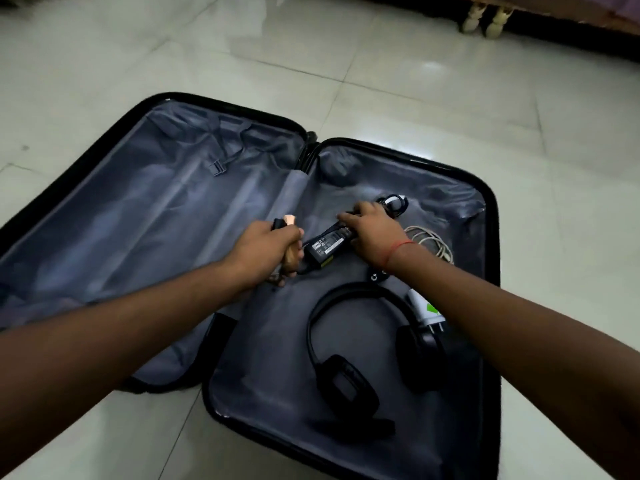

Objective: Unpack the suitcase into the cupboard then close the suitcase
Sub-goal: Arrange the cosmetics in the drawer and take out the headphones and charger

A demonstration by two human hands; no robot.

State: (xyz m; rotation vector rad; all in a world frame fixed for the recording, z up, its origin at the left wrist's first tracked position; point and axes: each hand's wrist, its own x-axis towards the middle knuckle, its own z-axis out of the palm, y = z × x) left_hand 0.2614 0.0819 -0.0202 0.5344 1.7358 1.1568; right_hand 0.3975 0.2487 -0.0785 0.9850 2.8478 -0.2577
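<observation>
A black suitcase (491, 216) lies open flat on the floor, its grey lining showing in both halves. My left hand (265, 252) grips a small copper-coloured item (290, 259) with a black end, over the middle hinge. My right hand (372, 233) curls its fingers over the top of a black power adapter (323, 247) in the right half. Black headphones (360, 344) lie in the right half nearer me. A white cable (431, 242) and a black cord coil (394, 202) lie beyond my right wrist. A white charger (424, 306) shows beside my right forearm.
The suitcase's left half (156, 216) holds only its grey straps and buckle (217, 167). Glossy pale floor tiles (415, 81) surround the case. Turned furniture legs (485, 19) and a dark base stand at the far right. No cupboard is in view.
</observation>
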